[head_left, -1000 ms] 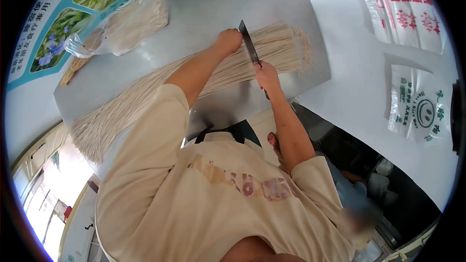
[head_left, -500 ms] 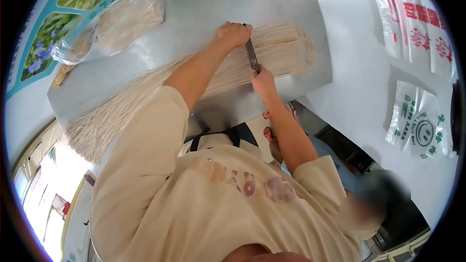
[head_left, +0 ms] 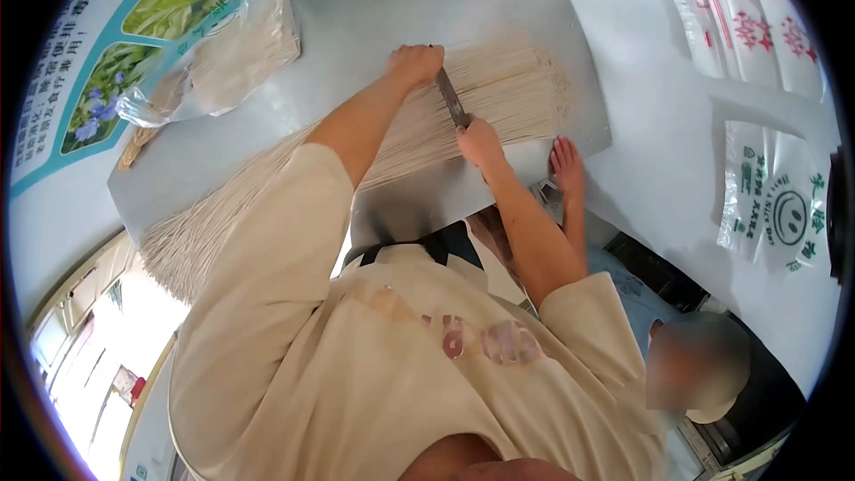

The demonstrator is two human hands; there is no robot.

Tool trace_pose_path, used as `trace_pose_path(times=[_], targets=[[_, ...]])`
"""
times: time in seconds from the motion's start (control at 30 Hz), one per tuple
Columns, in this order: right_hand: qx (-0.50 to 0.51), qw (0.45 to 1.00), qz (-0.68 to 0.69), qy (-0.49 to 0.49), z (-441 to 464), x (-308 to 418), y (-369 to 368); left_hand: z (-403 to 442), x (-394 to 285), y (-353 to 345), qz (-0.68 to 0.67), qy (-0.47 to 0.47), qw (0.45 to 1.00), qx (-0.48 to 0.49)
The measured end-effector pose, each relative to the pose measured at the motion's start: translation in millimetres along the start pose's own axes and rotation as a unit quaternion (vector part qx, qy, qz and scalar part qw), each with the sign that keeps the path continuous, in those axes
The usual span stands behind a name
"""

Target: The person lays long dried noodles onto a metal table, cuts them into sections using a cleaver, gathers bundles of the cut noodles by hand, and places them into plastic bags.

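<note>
Long, thin dried noodles [head_left: 512,93] lie in a wide layer across the metal tabletop [head_left: 401,0], fanning out toward the lower left. A long dark knife [head_left: 451,96] lies crosswise over them, seen nearly edge-on. My left hand [head_left: 416,65] is closed around its far end, beyond the middle of the noodles. Its near end is in my right hand [head_left: 481,141], whose fingers wrap round it by the near edge of the layer. My fingers partly cover both ends of the knife.
A clear plastic bag [head_left: 240,58] with pale contents sits at the upper left. Printed plastic bags [head_left: 773,196] lie on the white surface at right. Another person's hand [head_left: 566,165] rests at the table's near right edge, beside my right forearm.
The knife and both my hands have shifted slightly left along the noodles. The other person's hand has come up onto the table edge. The view has tilted a little.
</note>
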State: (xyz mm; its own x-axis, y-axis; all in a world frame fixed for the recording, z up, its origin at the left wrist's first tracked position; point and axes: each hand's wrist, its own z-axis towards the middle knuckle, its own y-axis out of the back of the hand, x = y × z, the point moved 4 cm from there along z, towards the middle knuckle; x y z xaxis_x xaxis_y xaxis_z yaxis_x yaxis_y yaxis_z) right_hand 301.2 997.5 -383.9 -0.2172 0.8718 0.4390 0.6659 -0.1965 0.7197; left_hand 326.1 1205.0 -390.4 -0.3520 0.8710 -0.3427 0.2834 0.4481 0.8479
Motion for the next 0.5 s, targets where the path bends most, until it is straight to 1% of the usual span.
trace_pose_path(times=[0.03, 0.1, 0.13, 0.2, 0.33, 0.4, 0.47, 0.5], targets=[[0.001, 1.000, 0.002, 0.001, -1, 0, 4, -1, 1, 5, 0.002, 0.001, 1.000, 0.001], [0.111, 0.989, 0.045, -0.083, -15, 2, 19, -6, -7, 9, -0.015, -0.043, 0.996, 0.077], [0.112, 0.989, 0.045, -0.082, -22, -2, 20, -11, -12, 8, -0.015, -0.042, 0.996, 0.077], [0.088, 0.989, 0.087, -0.085, -42, -12, 20, -19, -24, -5, -0.028, -0.014, 0.995, 0.098], [0.093, 0.986, 0.082, -0.114, -74, -37, 7, -43, -49, -29, -0.022, -0.036, 0.995, 0.088], [0.040, 0.998, 0.030, -0.050, -77, -56, -7, -56, -57, -32, -0.069, 0.007, 0.992, 0.102], [0.044, 0.996, 0.034, -0.070, -80, -69, -14, -59, -58, -38, -0.074, 0.009, 0.991, 0.115], [0.023, 0.999, 0.023, -0.042, -82, -72, -17, -62, -59, -41, -0.071, -0.024, 0.992, 0.104]])
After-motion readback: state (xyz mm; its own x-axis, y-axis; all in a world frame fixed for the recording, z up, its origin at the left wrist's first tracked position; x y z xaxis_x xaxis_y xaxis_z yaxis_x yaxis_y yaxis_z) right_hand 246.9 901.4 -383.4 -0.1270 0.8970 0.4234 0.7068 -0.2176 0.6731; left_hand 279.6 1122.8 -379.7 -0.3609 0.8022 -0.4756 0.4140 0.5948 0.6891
